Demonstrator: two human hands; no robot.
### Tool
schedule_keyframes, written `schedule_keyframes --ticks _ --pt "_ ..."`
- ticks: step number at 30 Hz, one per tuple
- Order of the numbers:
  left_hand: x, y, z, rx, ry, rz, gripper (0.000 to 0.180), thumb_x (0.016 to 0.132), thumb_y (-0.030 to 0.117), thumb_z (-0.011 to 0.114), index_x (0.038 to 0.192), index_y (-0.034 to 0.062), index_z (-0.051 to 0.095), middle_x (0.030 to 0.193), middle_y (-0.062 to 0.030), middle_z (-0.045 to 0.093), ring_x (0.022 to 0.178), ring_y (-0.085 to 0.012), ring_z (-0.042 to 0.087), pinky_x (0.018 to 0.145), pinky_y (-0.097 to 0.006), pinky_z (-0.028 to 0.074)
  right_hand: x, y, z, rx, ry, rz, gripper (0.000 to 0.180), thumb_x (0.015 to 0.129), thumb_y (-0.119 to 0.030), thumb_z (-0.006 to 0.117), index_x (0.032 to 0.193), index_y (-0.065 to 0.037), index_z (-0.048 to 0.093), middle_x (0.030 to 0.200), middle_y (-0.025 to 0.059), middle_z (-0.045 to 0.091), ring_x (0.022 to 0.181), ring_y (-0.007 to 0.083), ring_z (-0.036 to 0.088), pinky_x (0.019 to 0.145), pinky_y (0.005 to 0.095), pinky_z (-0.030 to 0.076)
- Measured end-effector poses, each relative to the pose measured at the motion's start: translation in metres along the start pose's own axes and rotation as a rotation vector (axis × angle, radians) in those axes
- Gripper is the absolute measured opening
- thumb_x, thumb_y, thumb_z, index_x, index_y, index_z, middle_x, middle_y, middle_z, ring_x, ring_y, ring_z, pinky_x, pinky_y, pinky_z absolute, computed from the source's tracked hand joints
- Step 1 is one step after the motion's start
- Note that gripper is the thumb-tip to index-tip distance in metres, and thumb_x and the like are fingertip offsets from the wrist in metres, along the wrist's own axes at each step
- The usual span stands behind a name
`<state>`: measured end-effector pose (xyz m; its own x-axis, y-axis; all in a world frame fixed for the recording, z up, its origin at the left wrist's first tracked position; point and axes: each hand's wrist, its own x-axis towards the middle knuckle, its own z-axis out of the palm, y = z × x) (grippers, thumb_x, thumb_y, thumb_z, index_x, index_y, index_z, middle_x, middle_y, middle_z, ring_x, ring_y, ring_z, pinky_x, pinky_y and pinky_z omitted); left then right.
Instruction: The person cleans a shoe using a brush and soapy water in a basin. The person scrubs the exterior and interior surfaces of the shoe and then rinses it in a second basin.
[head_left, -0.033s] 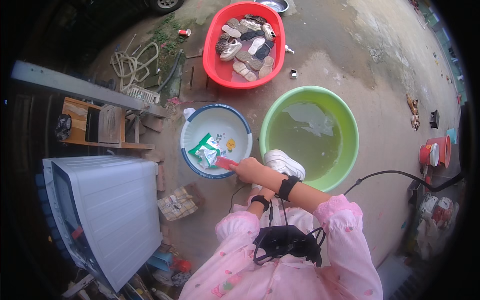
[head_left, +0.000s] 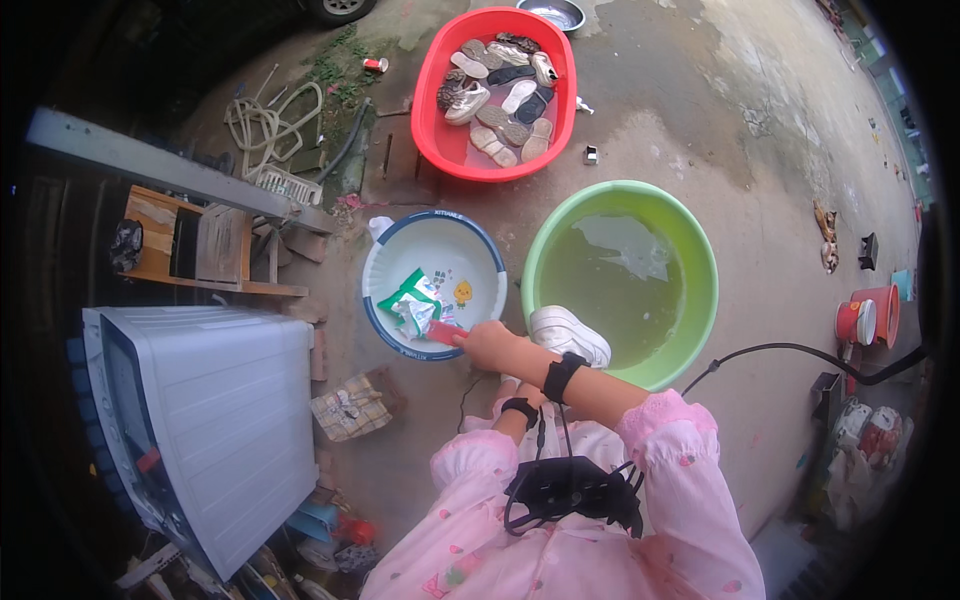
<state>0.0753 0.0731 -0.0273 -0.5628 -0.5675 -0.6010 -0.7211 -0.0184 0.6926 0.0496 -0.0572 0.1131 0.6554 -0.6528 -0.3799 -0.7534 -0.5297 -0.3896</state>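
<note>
My right hand (head_left: 490, 346) is closed round a red handled tool (head_left: 447, 332), which looks like a scrubbing brush. Its far end touches or overlaps a crumpled green and white packet (head_left: 415, 308) lying in a white basin with a blue rim (head_left: 478, 236). A white shoe (head_left: 572, 336) with a thick sole hangs over the near left rim of a green tub (head_left: 703, 330) of murky water. My left hand is hidden below the right forearm; its wrist (head_left: 521, 407) leads toward the shoe. Whether its fingers grip the shoe does not show.
Beyond the basin stands a red tub (head_left: 423, 140) with several shoes in it. A pale washing machine (head_left: 215, 420) is at the left, near a wooden frame (head_left: 160, 245) and a coiled hose (head_left: 262, 125). A checked cloth (head_left: 350, 408) lies nearby; a black cable (head_left: 775, 347) runs at right.
My right hand has shifted slightly left with the red tool, bringing it closer to the packet. The whole view has moved a little. The shoe stays over the green rim.
</note>
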Motion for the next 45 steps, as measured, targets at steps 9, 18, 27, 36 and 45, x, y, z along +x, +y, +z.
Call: schedule_keyframes --ticks 9,18,27,36,45 --pt "-0.011 -0.001 0.023 -0.094 0.014 -0.027 0.022 0.070 0.012 0.043 0.087 -0.0009 0.049 0.082 -0.0198 0.053 0.080 -0.0338 0.050 0.070 -0.038 0.039 0.107 -0.029 0.054 -0.052 -0.150 0.143 0.016 0.070 -0.013 0.047 0.084 -0.006 0.053 0.069 0.0065 0.058 0.064 0.0211 0.058 0.047 0.0318 0.045" --pt "-0.014 0.001 0.036 -0.178 0.024 -0.007 0.021 0.070 0.012 0.043 0.086 -0.0007 0.049 0.082 -0.0199 0.053 0.080 -0.0339 0.050 0.069 -0.038 0.039 0.139 -0.019 0.116 0.062 -0.123 0.421 0.033 0.070 -0.014 0.047 0.101 -0.004 0.044 0.073 0.0053 0.058 0.064 0.0187 0.058 0.041 0.0306 0.045" --pt "-0.011 0.003 0.051 -0.219 0.030 -0.008 0.020 0.070 0.011 0.043 0.085 -0.0006 0.050 0.082 -0.0201 0.053 0.080 -0.0341 0.050 0.069 -0.038 0.039 0.144 -0.008 0.145 -0.022 -0.103 0.357 0.035 0.071 -0.014 0.045 0.104 -0.003 0.040 0.067 0.0057 0.058 0.057 0.0195 0.058 0.042 0.0304 0.044" --pt "0.013 0.009 0.043 -0.178 0.080 0.005 0.020 0.069 0.010 0.043 0.084 -0.0005 0.050 0.082 -0.0202 0.053 0.080 -0.0342 0.050 0.069 -0.039 0.039 0.092 0.007 0.064 0.425 -0.289 0.149 0.036 0.070 -0.013 0.040 0.105 -0.005 0.040 0.083 0.0186 0.054 0.078 0.0311 0.053 0.067 0.0381 0.042" --pt "0.037 0.036 0.034 -0.097 0.110 0.216 0.019 0.069 0.010 0.042 0.083 -0.0003 0.050 0.082 -0.0204 0.053 0.080 -0.0343 0.050 0.069 -0.039 0.039 -0.026 0.042 -0.039 1.024 -0.183 0.262 0.049 0.069 -0.009 0.034 0.118 -0.009 0.031 0.087 0.0199 0.053 0.079 0.0293 0.052 0.072 0.0351 0.039"
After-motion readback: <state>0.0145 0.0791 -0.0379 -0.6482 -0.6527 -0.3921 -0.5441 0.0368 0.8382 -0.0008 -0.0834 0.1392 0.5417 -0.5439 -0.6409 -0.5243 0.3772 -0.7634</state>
